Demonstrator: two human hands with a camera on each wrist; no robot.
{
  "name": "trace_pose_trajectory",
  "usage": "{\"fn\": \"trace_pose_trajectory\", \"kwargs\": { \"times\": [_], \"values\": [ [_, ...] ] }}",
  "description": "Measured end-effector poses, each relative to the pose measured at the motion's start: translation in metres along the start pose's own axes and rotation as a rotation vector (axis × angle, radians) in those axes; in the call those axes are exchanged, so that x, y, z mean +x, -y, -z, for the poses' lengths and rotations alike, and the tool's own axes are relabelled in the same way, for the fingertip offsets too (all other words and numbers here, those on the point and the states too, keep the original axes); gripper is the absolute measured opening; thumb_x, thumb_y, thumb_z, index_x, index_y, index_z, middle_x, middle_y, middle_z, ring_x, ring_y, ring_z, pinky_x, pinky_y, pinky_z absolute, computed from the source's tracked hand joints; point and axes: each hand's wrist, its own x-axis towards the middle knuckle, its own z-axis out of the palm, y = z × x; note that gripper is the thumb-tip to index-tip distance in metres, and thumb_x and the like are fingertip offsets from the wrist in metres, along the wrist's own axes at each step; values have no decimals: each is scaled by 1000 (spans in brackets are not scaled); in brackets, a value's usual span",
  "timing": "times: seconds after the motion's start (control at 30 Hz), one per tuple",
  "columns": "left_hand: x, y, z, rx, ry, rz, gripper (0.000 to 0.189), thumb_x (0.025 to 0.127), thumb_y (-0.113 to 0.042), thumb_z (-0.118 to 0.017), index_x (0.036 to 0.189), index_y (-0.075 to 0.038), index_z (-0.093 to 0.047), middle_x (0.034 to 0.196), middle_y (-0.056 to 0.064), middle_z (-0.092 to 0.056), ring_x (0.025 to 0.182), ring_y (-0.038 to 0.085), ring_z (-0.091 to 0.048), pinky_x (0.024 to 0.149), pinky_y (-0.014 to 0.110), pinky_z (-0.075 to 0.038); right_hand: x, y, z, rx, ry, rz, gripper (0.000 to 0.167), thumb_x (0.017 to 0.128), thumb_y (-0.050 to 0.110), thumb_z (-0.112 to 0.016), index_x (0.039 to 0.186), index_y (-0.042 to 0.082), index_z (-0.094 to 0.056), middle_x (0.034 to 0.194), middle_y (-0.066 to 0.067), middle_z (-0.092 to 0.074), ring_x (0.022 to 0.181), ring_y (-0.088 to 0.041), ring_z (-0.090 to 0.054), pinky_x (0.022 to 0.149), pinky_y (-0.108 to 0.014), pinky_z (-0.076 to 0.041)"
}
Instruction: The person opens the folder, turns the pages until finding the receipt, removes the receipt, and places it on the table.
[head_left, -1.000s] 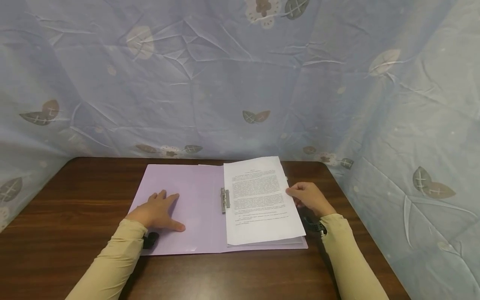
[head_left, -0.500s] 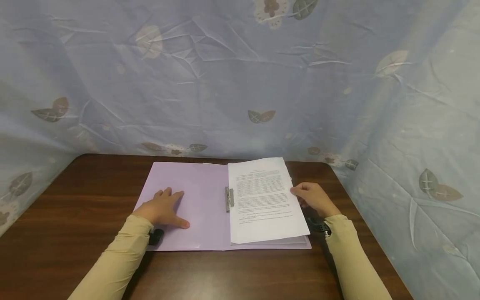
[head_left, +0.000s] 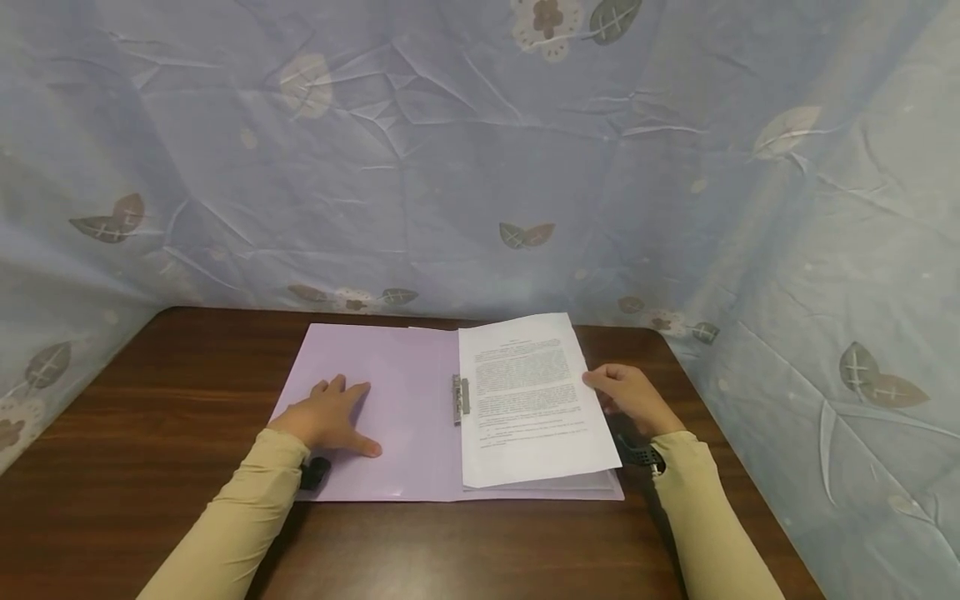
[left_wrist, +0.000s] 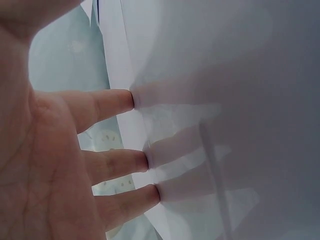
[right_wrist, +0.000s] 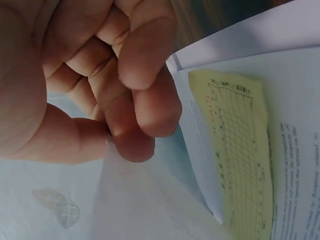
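A light purple folder lies spread on the table, with a metal clip near its fold. My left hand rests on the bare left cover, fingers spread; in the left wrist view three fingertips touch the glossy purple surface. Over the right cover a printed sheet is partly raised at its right edge. My right hand pinches that edge between thumb and fingers. Beneath the raised sheet, the right wrist view shows a yellow slip with a grid and handwriting, lying on another printed page.
The dark brown wooden table carries the folder. A pale blue curtain with leaf prints stands behind the table and along its right side. Black straps sit at both wrists, one being the right strap.
The whole scene has shifted slightly right in the head view. Both hands keep their places on the folder and the sheet.
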Motion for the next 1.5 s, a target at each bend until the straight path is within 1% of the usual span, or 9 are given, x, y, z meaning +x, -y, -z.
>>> {"fn": "trace_pose_trajectory", "kwargs": {
  "times": [0.2, 0.4, 0.63, 0.7, 0.87, 1.0, 1.1, 1.23, 1.5],
  "values": [
    [-1, 1, 0, -12, -5, -3, 121, 67, -66, -88, 158, -4, -38, 161, 39, -21, 146, 63, -18, 102, 84, -29, 0, 6, 0, 40, 7, -11, 30, 101, 28, -67, 102, -2, -71, 93, -7, -72, 80, -21, -65, 69, -33, -55],
    [-3, 2, -2, 0, -6, 1, 122, 66, -68, -88, 158, -5, -38, 161, 38, -23, 146, 63, -20, 101, 84, -31, -2, 6, -1, 44, 7, 14, 32, 102, 30, -67, 104, -1, -70, 94, -8, -71, 83, -23, -64, 71, -35, -54],
    [-5, 3, -2, 0, -4, -5, 122, 66, -67, -88, 158, -4, -38, 160, 38, -24, 146, 63, -20, 99, 85, -30, -7, 22, -3, 105, 14, 35, 28, 102, 28, -66, 98, 0, -67, 89, -5, -66, 79, -20, -62, 70, -34, -53],
    [-5, 3, -2, -2, -4, -4, 122, 65, -68, -88, 158, -4, -38, 160, 38, -24, 146, 63, -20, 99, 85, -30, -7, 31, -4, 137, 30, 38, 28, 102, 28, -66, 97, 0, -65, 87, -5, -65, 77, -19, -61, 69, -34, -53],
    [-6, 4, -1, -9, 3, 5, 122, 66, -67, -88, 158, -5, -38, 161, 38, -23, 146, 63, -19, 101, 84, -30, -5, 56, -8, 147, 59, 58, 30, 101, 31, -67, 95, 3, -63, 82, -3, -62, 75, -18, -58, 70, -35, -53],
    [-7, 4, -1, -14, 6, 8, 121, 67, -66, -88, 158, -5, -37, 161, 38, -22, 146, 63, -19, 102, 83, -30, -1, 80, -15, 132, 69, 88, 30, 101, 30, -65, 86, 6, -58, 85, -3, -60, 80, -19, -60, 72, -36, -53],
    [-6, 4, 0, -18, 6, 7, 120, 67, -66, -87, 158, -5, -37, 161, 38, -22, 147, 63, -18, 103, 83, -29, 2, 99, -21, 118, 72, 111, 32, 101, 29, -64, 80, 8, -52, 84, -3, -54, 82, -19, -56, 73, -36, -50],
    [-5, 3, 1, -26, 4, 0, 120, 68, -65, -87, 158, -4, -37, 162, 38, -21, 147, 63, -17, 104, 84, -27, 6, 123, -34, 112, 73, 134, 32, 101, 29, -64, 78, 9, -52, 80, -2, -50, 78, -20, -51, 70, -34, -47],
    [-1, 3, 0, -19, 10, -6, 119, 69, -65, -87, 158, -4, -37, 162, 38, -21, 147, 62, -19, 104, 83, -27, 10, 163, -68, 121, 68, 150, 27, 99, 22, -65, 78, 9, -55, 73, -4, -55, 74, -21, -56, 65, -30, -47]
  ]
}}
